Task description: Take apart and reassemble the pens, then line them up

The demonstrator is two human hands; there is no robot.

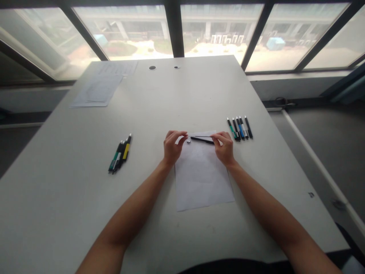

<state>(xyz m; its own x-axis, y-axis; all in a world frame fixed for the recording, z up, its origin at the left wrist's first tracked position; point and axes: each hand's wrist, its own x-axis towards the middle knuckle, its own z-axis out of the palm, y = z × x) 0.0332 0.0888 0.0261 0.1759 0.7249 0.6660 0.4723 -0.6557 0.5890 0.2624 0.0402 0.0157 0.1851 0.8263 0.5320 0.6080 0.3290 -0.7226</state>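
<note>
Inboard of the worktop's (211,91) near edge: paper (205,175), ×1, flat. Above paper's far edge: thin refill (203,136), ×1, L hand (173,145) & R hand (224,147) each pinching an end, prob. for steadiness; L grip detail too small to tell. Barrel (202,140), blk, lies beneath; metal tip (188,142) nr L hand, prob. for easy reach. Pens: bunch (121,154) twd L edge, row (240,129) twd R edge, prob. spaced to free paper. Sheets (102,87): far L corner.

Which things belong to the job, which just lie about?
Likely job:
thin dark rod in right hand;
slim black pen part;
small silver metal piece;
white rectangular paper sheet;
left multicoloured pen cluster;
right multicoloured pen row.

Likely lying about:
loose white papers, far left.
</note>
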